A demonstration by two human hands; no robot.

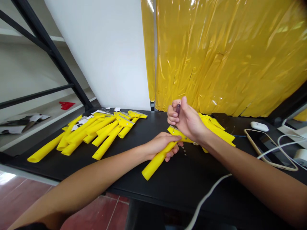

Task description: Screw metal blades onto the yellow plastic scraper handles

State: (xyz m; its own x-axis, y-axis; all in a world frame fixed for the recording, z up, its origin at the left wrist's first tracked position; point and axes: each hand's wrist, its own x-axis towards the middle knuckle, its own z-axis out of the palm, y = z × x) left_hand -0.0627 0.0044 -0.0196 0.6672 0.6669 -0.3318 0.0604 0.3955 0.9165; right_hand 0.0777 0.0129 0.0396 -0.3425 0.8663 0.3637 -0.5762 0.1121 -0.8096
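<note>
My left hand (164, 145) is wrapped round the handle of a yellow scraper (155, 164), its hollow handle end pointing toward me. In my right hand (185, 118) is a small screwdriver (177, 109) with a dark purple handle, held upright. Its shaft runs down to a screw on the scraper's head, which my right wrist partly hides. Several small washers or nuts (184, 150) lie on the black table just right of my left hand. More yellow scraper parts (216, 129) are piled behind my right forearm.
Several yellow scrapers with metal blades (105, 131) lie heaped at the left of the black table (134, 179). At the right are a phone (271, 148), a white earphone case (259, 126) and a white cable (211, 190). A yellow plastic sheet (223, 57) hangs behind.
</note>
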